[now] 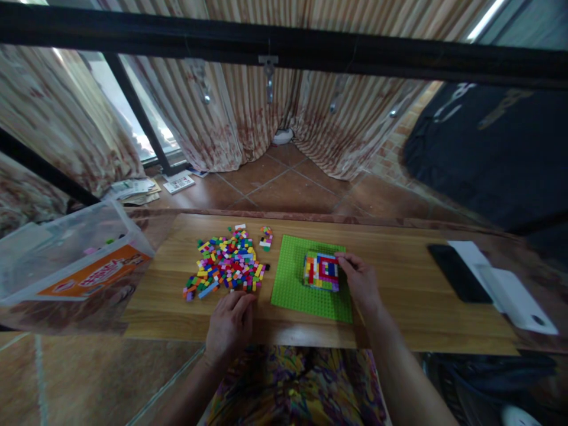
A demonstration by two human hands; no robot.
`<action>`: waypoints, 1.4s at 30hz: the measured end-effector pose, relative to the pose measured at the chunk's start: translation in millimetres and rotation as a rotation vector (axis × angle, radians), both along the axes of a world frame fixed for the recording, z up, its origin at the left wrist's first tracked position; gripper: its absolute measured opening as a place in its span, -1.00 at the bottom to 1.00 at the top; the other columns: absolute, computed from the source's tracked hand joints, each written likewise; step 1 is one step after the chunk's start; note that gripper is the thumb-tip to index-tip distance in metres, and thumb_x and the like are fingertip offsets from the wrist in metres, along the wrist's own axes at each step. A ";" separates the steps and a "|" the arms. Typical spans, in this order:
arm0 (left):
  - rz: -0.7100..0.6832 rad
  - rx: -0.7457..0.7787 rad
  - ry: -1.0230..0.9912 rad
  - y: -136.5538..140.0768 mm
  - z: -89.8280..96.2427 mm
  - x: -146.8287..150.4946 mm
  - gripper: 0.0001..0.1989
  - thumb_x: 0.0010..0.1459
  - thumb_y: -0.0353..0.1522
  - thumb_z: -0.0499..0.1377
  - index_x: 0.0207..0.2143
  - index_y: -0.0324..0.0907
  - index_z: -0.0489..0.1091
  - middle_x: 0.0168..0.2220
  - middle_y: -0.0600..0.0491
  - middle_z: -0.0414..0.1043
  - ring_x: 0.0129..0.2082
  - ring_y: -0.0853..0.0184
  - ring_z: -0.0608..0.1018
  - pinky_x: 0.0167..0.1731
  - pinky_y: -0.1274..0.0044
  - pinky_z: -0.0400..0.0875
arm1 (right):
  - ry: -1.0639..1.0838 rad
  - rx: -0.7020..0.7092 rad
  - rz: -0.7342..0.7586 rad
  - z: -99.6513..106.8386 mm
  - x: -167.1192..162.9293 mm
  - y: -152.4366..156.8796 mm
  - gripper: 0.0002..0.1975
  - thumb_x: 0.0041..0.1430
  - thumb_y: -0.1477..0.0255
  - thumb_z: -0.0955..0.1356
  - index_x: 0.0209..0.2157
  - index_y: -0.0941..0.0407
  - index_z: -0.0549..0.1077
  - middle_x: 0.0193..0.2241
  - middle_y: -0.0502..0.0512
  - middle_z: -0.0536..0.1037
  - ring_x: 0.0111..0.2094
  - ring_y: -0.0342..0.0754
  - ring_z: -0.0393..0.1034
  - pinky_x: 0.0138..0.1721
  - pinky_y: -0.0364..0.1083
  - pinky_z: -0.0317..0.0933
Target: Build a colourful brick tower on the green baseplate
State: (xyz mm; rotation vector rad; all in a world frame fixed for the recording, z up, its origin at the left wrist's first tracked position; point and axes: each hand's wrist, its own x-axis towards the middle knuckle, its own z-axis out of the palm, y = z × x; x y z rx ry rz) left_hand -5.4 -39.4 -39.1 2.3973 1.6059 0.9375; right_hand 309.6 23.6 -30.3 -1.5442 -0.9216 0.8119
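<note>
A small structure of colourful toy bricks (320, 273) stands on a green studded baseplate (288, 284). My right hand (361, 284) reaches in from the right, thumb and forefinger closed at the structure's upper right corner. Any single brick between those fingertips is too small to make out. My left hand (231, 324) rests at the near edge of a pile of loose bricks (228, 260), its fingers curled together. What it holds, if anything, is hidden. A few more bricks (266, 238) lie apart, between the pile and the baseplate.
The wooden tabletop (399, 260) carries everything. At its right lie a black flat object (459, 273) and a white object with a round hole (519, 299). A clear plastic bin (75, 254) with an orange label stands left. A dark bar (284, 44) crosses above, before striped curtains.
</note>
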 end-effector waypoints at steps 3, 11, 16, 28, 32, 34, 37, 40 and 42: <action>-0.003 -0.013 0.005 -0.5 2.5 0.4 -0.84 0.26 -0.44 0.07 -0.23 -0.15 0.45 -0.27 0.00 0.49 -0.27 0.28 0.53 -0.24 0.45 0.44 | 0.144 -0.037 0.001 0.3 2.9 3.5 -0.61 -0.22 0.13 0.50 -0.39 0.13 0.59 -0.43 0.09 0.63 -0.40 -0.02 0.47 -0.30 -0.01 0.33; -0.002 -0.011 0.008 -0.2 2.3 0.9 -0.85 0.27 -0.44 0.07 -0.23 -0.16 0.45 -0.29 0.00 0.49 -0.28 0.29 0.52 -0.25 0.46 0.42 | 0.285 -0.201 0.049 19.4 4.8 8.1 -0.62 -0.40 0.21 0.56 -0.47 0.13 0.60 -0.54 0.05 0.60 -0.53 -0.09 0.39 -0.48 -0.12 0.20; -0.005 -0.019 0.004 -0.6 1.9 0.9 -0.84 0.27 -0.44 0.07 -0.22 -0.16 0.45 -0.28 0.00 0.49 -0.28 0.29 0.51 -0.25 0.46 0.41 | 0.314 -0.290 0.090 23.7 7.1 8.2 -0.64 -0.41 0.25 0.56 -0.47 0.12 0.60 -0.58 0.03 0.58 -0.57 -0.12 0.35 -0.52 -0.14 0.13; -0.007 -0.031 -0.016 -0.2 1.3 0.9 -0.85 0.25 -0.44 0.08 -0.23 -0.17 0.45 -0.29 0.00 0.48 -0.29 0.29 0.51 -0.26 0.46 0.41 | 0.318 -0.282 0.128 20.0 6.4 13.4 -0.73 -0.40 0.34 0.54 -0.52 0.12 0.57 -0.59 0.03 0.57 -0.54 -0.09 0.38 -0.43 -0.09 0.22; -0.008 -0.025 -0.013 -0.2 0.6 0.6 -0.86 0.27 -0.43 0.08 -0.23 -0.17 0.44 -0.29 0.00 0.47 -0.28 0.29 0.50 -0.24 0.45 0.41 | 0.387 -0.185 0.091 15.2 9.5 8.6 -0.72 -0.35 0.28 0.55 -0.51 0.11 0.58 -0.51 0.04 0.60 -0.45 -0.09 0.44 -0.33 -0.09 0.30; -0.006 -0.020 -0.012 -0.1 0.4 0.6 -0.85 0.27 -0.43 0.07 -0.22 -0.16 0.44 -0.28 0.00 0.47 -0.27 0.29 0.50 -0.22 0.45 0.41 | 0.409 -0.133 0.028 12.3 10.7 6.0 -0.71 -0.34 0.25 0.55 -0.52 0.10 0.57 -0.49 0.03 0.60 -0.43 -0.10 0.44 -0.32 -0.10 0.32; -0.012 -0.026 -0.018 0.0 1.0 0.7 -0.85 0.26 -0.45 0.07 -0.22 -0.16 0.44 -0.29 0.00 0.46 -0.28 0.30 0.50 -0.24 0.46 0.41 | 0.332 -0.067 0.012 9.9 7.2 1.6 -0.67 -0.25 0.17 0.54 -0.46 0.09 0.56 -0.46 0.03 0.60 -0.40 -0.09 0.44 -0.30 -0.09 0.33; -0.010 -0.013 -0.025 0.1 1.7 0.9 -0.85 0.26 -0.44 0.07 -0.23 -0.16 0.44 -0.28 0.00 0.47 -0.28 0.30 0.50 -0.24 0.46 0.40 | 0.125 -0.045 0.115 8.7 0.4 -3.4 -0.58 -0.10 0.10 0.48 -0.29 0.12 0.56 -0.37 0.08 0.61 -0.34 -0.04 0.46 -0.23 -0.03 0.34; -0.013 -0.014 -0.025 -0.1 2.0 1.0 -0.85 0.26 -0.45 0.07 -0.24 -0.17 0.44 -0.28 0.00 0.47 -0.27 0.29 0.50 -0.24 0.46 0.40 | -0.095 -0.059 0.187 7.5 -2.3 -6.5 -0.53 -0.05 0.10 0.45 -0.17 0.13 0.55 -0.28 0.13 0.61 -0.29 0.00 0.46 -0.18 0.02 0.34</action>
